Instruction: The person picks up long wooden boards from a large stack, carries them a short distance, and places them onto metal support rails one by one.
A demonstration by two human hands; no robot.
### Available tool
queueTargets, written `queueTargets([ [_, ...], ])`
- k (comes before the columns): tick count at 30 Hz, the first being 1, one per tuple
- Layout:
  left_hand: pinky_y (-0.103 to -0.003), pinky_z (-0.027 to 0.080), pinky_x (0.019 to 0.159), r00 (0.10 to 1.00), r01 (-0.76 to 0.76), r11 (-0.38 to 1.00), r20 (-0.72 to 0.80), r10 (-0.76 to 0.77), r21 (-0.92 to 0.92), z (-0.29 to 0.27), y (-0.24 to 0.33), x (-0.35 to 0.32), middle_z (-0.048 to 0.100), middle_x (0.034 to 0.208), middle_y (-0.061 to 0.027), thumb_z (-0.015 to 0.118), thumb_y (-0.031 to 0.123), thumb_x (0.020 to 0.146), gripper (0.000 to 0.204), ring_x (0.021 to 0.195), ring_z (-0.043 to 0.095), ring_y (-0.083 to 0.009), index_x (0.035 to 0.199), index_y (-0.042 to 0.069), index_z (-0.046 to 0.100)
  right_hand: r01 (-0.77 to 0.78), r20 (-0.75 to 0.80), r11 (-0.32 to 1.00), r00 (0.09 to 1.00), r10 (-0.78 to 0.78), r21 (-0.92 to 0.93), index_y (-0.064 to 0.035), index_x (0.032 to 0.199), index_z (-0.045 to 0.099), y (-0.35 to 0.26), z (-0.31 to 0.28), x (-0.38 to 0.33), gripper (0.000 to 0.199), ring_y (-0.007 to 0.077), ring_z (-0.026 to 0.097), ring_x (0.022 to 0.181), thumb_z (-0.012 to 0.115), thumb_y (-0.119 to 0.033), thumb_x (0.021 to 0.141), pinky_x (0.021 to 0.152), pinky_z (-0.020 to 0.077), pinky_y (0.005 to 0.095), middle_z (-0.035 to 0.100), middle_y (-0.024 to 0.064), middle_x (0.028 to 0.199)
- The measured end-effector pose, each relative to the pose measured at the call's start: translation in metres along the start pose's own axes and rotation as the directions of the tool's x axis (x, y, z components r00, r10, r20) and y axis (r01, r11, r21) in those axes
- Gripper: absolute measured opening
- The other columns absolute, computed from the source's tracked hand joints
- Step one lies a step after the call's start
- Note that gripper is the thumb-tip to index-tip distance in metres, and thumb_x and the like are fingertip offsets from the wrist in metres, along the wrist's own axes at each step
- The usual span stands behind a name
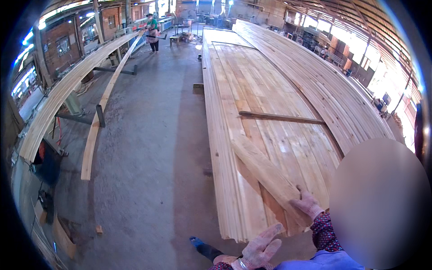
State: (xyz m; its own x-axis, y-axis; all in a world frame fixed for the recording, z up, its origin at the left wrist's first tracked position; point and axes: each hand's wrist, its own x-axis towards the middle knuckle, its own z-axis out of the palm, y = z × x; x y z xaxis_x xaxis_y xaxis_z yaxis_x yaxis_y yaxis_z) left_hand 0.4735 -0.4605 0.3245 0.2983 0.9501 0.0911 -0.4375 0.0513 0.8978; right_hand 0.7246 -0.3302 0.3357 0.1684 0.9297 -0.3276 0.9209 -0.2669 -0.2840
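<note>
A loose wooden plank lies slantwise over the near end of a long stack of pale boards, casting a shadow on its left side. My right hand, in a light knitted glove, grips the right edge of this plank near its close end. Its thumb side is on the top face; the remaining fingers are partly hidden. My left hand, gloved too, is just off the near end of the stack with its fingers stretched out and nothing in them.
A dark wooden strip lies across the stack, and a taller board pile runs along its right. To the left, boards rest on metal supports. A person stands far off. A blurred patch hides the lower right.
</note>
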Motion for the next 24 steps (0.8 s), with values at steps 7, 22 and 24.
queueTargets([
  [7, -0.037, 0.046, 0.094, 0.876, 0.479, 0.877, -0.079, -0.475, 0.044, -0.173, 0.061, 0.009, 0.056, 0.12, -0.0165, 0.05, 0.026, 0.094, 0.05, 0.113, 0.052, -0.0277, 0.139, 0.007, 0.039, -0.19, 0.025, 0.981, 0.982, 0.189, 0.03, -0.0047, 0.132, 0.047, -0.013, 0.004, 0.013, 0.068, 0.0355, 0.057, 0.108, 0.061, -0.046, 0.079, 0.091, 0.0441, 0.0409, 0.059, 0.0232, 0.116],
  [22, -0.04, 0.045, 0.091, 0.843, 0.478, 0.662, -0.514, -0.159, 0.578, -0.614, 0.12, 0.043, 0.055, 0.127, -0.0167, 0.054, 0.011, 0.089, 0.042, 0.111, 0.055, -0.0299, 0.13, 0.001, 0.048, -0.018, -0.347, 0.999, 0.937, 0.03, 0.037, 0.0042, 0.135, 0.039, -0.39, 0.058, 0.19, 0.067, 0.0328, 0.046, 0.125, 0.061, -0.033, 0.083, 0.106, 0.0348, 0.0365, 0.048, 0.0241, 0.132],
  [24, -0.039, 0.045, 0.091, 0.859, 0.461, 0.517, -0.509, -0.057, 0.721, -0.647, 0.139, 0.064, 0.055, 0.127, -0.0164, 0.054, 0.008, 0.088, 0.041, 0.11, 0.055, -0.0289, 0.129, 0.001, 0.049, 0.103, -0.233, 0.994, 0.968, -0.09, 0.045, 0.003, 0.134, 0.041, -0.458, 0.08, 0.229, 0.067, 0.0317, 0.047, 0.123, 0.061, -0.035, 0.083, 0.103, 0.037, 0.0364, 0.05, 0.0229, 0.131],
])
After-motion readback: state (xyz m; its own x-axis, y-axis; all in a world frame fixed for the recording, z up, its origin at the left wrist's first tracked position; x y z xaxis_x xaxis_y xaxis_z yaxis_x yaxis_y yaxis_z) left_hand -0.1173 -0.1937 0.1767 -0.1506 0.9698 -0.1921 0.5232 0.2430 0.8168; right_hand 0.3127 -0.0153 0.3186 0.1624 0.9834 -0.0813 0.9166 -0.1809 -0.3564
